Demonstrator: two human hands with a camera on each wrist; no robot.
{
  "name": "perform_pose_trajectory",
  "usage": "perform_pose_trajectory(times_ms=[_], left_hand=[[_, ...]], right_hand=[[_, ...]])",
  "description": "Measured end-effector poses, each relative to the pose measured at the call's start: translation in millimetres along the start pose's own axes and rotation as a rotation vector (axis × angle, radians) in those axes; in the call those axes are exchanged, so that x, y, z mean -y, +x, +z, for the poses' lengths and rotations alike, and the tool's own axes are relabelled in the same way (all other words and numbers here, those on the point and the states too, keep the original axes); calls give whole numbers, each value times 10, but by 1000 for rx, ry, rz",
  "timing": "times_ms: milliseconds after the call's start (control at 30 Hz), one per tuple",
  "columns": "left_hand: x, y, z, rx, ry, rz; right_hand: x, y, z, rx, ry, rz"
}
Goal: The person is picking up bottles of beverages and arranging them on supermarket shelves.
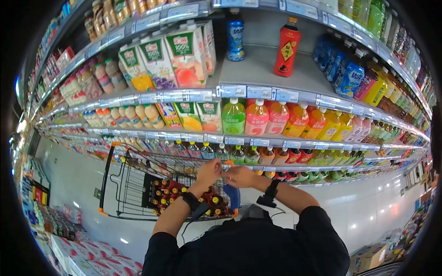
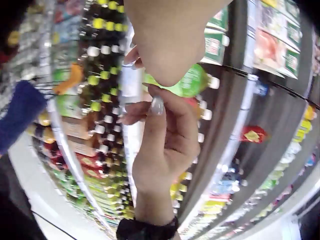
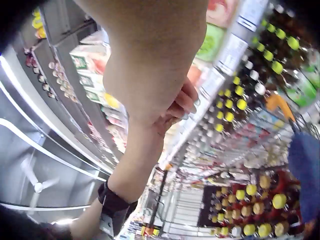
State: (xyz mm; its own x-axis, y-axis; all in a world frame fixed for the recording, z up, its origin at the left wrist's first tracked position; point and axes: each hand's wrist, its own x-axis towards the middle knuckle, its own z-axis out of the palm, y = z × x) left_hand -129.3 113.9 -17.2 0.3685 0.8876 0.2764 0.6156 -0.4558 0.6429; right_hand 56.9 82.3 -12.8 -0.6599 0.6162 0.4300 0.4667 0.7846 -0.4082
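Note:
My left hand (image 1: 209,171) and right hand (image 1: 239,176) are raised close together over the handle end of a shopping cart (image 1: 133,181), before a drinks shelf. In the left wrist view the right hand (image 2: 170,135) has loosely bent fingers, its thumb lying by the index finger, with no object visible between them. The left hand (image 2: 167,55) reaches in from above there, and its fingers are mostly hidden behind its own wrist. Dark bottles with yellow and orange caps (image 3: 250,200) fill part of the cart. A blue cover (image 1: 232,195) wraps the cart's handle.
On the upper shelf stand a red bottle (image 1: 287,48), a blue bottle (image 1: 235,39) and juice cartons (image 1: 186,55). Below is a row of colourful juice bottles, among them a green one (image 1: 234,118). White-and-red boxes (image 1: 92,257) are stacked behind at the left.

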Motion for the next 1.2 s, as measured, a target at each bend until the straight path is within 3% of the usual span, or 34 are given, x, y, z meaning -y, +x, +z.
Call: perform_pose_trajectory(times_ms=[133,200,267,300,367,433,533,600,633,700,733,833,900,967,1100,1200], left_hand=[[-661,919,-383,-231,-285,195],[-921,1301,-487,-210,-713,183],[-1190,1634,-684,-149,-896,260],[-1296,1792,-740,-212,-831,252],[-1476,2105,-809,-363,-602,295],[-1603,2441,-867,-522,-404,344],[-1613,2976,-931,-712,-194,347],[-1468,3372,-925,-781,-127,257],[-1479,3495,-965,-635,-350,98],[-1528,3710,-1029,-313,-768,-223],[-1570,3765,-1029,-314,-794,-256],[-1499,4050,-1030,-339,-820,-326],[-774,4764,-929,-467,-806,-288],[-1184,4642,-870,-637,-792,-298],[-1434,4518,-918,-543,-591,-268],[-1068,4786,-823,-626,-429,-218]], right_hand=[[-211,330,-1098,-311,-97,-40],[-359,391,-1569,-507,-220,-38],[-444,448,-2049,-767,-361,16],[-499,477,-2275,-917,-420,43],[-509,547,-2735,-1034,-364,258],[-596,655,-3098,-1171,-383,326],[-1075,776,-3427,-1220,-435,298],[-1269,883,-3519,-1098,-271,449],[-1350,944,-3551,-1036,-190,519],[-1538,1034,-3612,-839,255,536],[-1616,1071,-3642,-727,467,529],[-1744,1085,-3600,-698,159,527],[-1583,1026,-3627,-744,19,598],[-1363,931,-3702,-778,-70,683],[-1466,671,-3898,-829,-255,797],[-1536,452,-4003,-876,-351,805]])
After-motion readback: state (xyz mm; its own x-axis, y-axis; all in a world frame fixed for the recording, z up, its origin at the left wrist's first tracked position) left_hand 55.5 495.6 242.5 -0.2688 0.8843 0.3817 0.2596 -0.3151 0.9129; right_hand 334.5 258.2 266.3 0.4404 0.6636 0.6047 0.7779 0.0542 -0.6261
